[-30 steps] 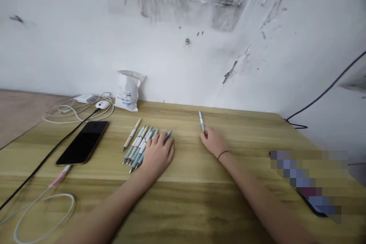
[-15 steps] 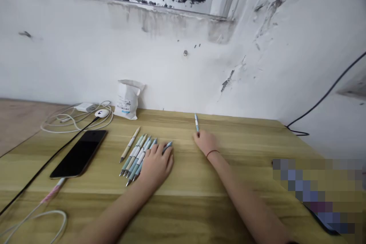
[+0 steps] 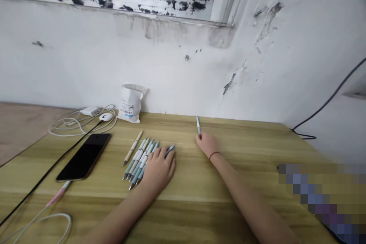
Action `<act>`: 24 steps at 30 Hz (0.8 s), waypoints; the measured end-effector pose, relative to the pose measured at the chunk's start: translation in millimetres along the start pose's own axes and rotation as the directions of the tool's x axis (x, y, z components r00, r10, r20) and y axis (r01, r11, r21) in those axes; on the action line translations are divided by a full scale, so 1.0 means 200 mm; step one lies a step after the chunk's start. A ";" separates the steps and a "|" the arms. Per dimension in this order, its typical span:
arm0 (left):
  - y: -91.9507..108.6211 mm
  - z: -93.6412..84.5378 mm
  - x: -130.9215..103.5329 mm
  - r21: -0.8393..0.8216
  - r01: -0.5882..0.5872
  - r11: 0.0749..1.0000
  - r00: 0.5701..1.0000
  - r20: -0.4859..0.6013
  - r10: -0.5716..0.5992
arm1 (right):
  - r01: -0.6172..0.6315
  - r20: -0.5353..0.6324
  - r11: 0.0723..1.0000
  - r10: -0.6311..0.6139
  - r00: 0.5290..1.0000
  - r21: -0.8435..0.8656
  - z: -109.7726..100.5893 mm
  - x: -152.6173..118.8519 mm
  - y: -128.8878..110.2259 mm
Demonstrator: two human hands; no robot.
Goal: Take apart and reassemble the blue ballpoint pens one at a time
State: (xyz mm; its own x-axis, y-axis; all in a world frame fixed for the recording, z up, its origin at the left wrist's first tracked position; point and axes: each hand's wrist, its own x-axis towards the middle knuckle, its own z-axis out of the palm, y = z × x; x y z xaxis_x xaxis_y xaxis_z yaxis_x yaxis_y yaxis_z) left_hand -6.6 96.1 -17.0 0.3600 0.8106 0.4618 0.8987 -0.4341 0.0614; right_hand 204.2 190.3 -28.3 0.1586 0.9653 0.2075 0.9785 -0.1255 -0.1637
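My right hand (image 3: 208, 144) is closed around the lower part of a blue-and-white pen (image 3: 198, 124), which points up toward the wall. Over the right side of a row of several pens (image 3: 140, 158), my left hand (image 3: 157, 166) lies palm down with its fingers somewhat apart, touching them. The end of another blue pen (image 3: 170, 149) sticks out between its fingers; the rest of that pen is hidden beneath the hand. The row is pale green, cream and blue, with metal tips toward me. A cream pen (image 3: 133, 148) lies slightly apart on the left.
A black phone (image 3: 84, 156) with a white cable (image 3: 57, 196) lies left of the pens. Behind it are a charger (image 3: 90, 111), coiled cord and a white round device (image 3: 106, 117). A white packet (image 3: 130, 105) stands by the wall. A blurred-out item (image 3: 317, 198) occupies the right edge.
The view has shifted slightly, so everything sits a little lower and to the right. Both hands keep practically the same places relative to the pens.
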 end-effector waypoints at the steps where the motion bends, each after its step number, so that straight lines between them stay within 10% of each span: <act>1: 0.00 0.01 0.00 0.001 0.005 1.000 1.000 0.001 -0.005 | 0.002 -0.001 1.000 -0.002 1.000 0.002 0.00 0.00 0.00; 9: -0.02 -0.02 0.00 -0.367 -0.057 0.929 0.996 -0.080 0.030 | 0.086 -0.147 0.982 -0.061 0.987 0.167 -0.05 -0.10 0.01; 14: 0.04 -0.06 0.02 -0.806 -0.043 0.590 0.940 -0.233 -0.250 | 0.500 -0.220 0.715 -0.454 0.863 0.489 -0.13 -0.44 0.00; 19: 0.10 -0.09 0.03 -0.953 0.004 0.303 0.939 -0.101 -0.330 | 0.416 -0.240 0.602 -0.352 0.905 0.682 -0.13 -0.58 -0.02; 24: 0.00 -0.10 0.04 -0.874 0.016 0.486 0.970 -0.106 -0.221 | 0.398 -0.172 0.613 -0.394 0.903 0.683 -0.12 -0.48 0.03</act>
State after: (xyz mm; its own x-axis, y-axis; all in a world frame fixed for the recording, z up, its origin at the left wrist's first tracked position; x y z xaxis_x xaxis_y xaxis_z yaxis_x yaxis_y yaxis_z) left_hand -9.2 94.5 3.1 0.1239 0.8404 0.5276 0.2239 -0.5417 0.8102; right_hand 198.4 91.2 -25.8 -0.2200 0.8814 0.4180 0.5728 0.4636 -0.6760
